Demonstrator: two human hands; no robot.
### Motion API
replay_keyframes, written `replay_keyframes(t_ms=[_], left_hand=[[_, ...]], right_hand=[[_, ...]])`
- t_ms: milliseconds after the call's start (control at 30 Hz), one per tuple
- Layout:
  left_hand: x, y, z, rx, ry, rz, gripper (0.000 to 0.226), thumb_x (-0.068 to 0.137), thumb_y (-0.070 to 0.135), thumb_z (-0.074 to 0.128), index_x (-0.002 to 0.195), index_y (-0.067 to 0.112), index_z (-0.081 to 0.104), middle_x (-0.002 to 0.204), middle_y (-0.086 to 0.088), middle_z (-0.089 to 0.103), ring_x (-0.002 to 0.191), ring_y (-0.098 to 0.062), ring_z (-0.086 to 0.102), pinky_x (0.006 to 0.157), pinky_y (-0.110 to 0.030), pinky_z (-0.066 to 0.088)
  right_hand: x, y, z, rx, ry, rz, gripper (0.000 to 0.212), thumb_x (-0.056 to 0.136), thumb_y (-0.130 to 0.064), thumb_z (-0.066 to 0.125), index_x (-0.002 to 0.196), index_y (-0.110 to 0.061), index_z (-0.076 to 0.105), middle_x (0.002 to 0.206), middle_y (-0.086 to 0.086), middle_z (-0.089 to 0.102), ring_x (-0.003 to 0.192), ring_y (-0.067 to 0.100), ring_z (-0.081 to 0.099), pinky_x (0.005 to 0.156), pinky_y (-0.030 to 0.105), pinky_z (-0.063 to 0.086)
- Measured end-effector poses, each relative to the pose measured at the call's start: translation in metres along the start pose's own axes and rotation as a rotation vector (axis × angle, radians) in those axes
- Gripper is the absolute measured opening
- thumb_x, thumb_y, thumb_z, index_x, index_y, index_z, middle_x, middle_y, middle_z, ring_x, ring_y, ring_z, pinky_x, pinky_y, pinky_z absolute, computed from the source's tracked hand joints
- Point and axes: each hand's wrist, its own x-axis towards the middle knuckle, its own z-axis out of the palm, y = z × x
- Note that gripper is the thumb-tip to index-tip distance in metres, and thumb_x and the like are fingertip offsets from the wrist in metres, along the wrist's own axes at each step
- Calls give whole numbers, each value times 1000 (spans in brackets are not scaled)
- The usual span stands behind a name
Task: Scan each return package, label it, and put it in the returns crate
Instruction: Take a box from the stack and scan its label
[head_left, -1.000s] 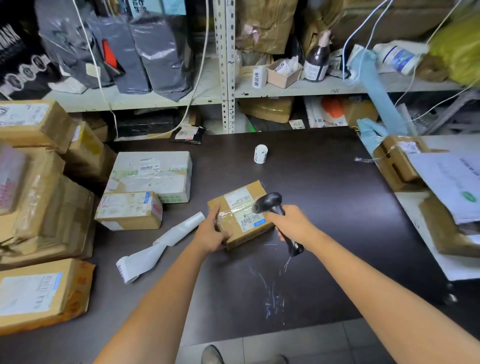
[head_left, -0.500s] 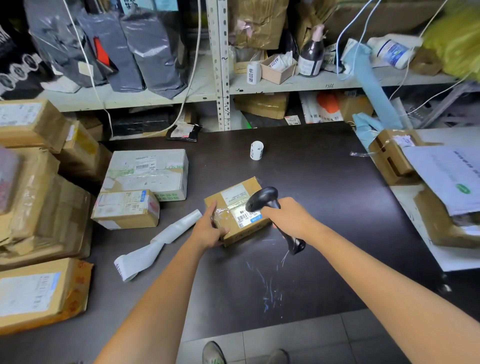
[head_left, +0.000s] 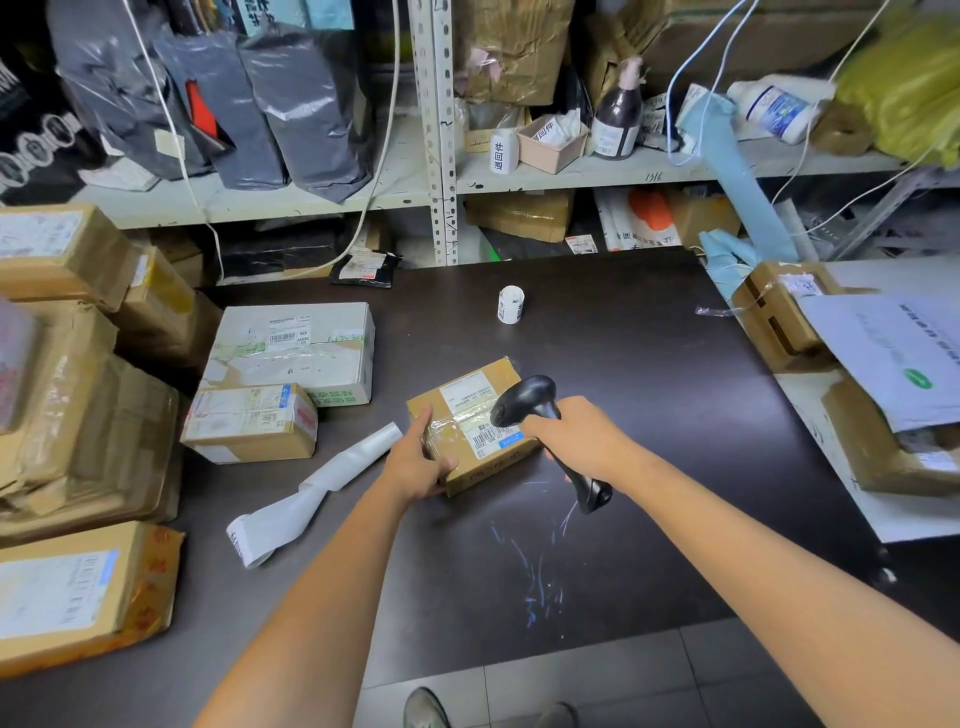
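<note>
I have the box (head_left: 470, 423) flat on the worktop (head_left: 649, 364), straight ahead of both hands and close in. My left hand (head_left: 418, 460) is curled over its near-left corner, thumb on top, pinning it down. My right hand (head_left: 582, 439) is wrapped tight around the scanner (head_left: 540, 423) grip, with the head just above the box's right edge, aimed down and left at the barcode label (head_left: 493, 434). The box's long axis runs from near-left to far-right, so the label lies directly under the scanner's nose. I judge that the scan depends on this alignment.

The scanner head covers part of the label. I cannot see a beam or the trigger finger. No returns crate is identifiable. The label roll (head_left: 510, 305) stands well beyond the box.
</note>
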Motion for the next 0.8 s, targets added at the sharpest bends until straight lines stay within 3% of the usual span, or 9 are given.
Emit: replay_keyframes(t_ms=[167,267,333,467,567,667,800], left_hand=[[-1,1,0,19,-5,3,94,86,-7,64,149,49,21,131,-6,50,115,-29,56,80,-47,59],[-2,2,0,39,0,3,94,87,-6,64,149,49,20,132,-5,49,115,-29,56,80,-47,59],[-3,2,0,48,4,9,93,88,-7,64,150,46,19,130,-4,48,115,-28,55,80,-46,59],[-6,2,1,46,-7,22,90,89,-8,61,152,40,17,124,-1,48,112,-25,55,76,-39,59],[-7,3,2,48,-6,23,90,90,-8,60,153,38,16,126,-1,47,111,-23,54,73,-36,58],[-7,1,2,33,-11,24,89,90,-7,60,153,37,15,122,2,49,108,-21,56,72,-34,58],[-6,1,1,30,-16,23,90,90,-5,62,152,40,16,132,-3,47,113,-23,56,75,-38,59]], right_hand=[[9,14,3,22,35,14,27,87,-37,61,81,-11,56,73,6,56,64,20,52,63,31,43],[16,32,5,77,138,22,23,89,-35,65,100,-16,58,87,5,68,79,18,63,62,28,45],[24,51,8,113,206,66,25,89,-26,67,109,-15,59,95,6,68,88,21,63,70,31,47],[41,89,17,157,300,229,23,85,-21,73,103,-9,65,96,10,66,92,29,62,78,36,50],[52,106,21,190,334,331,26,85,-19,74,101,-4,61,100,14,64,91,30,60,73,35,48],[62,117,23,201,352,371,28,85,-18,74,102,-3,58,102,16,63,91,31,59,73,35,45],[70,124,22,189,364,411,36,85,-17,74,111,-1,54,108,18,62,96,34,58,78,39,49]])
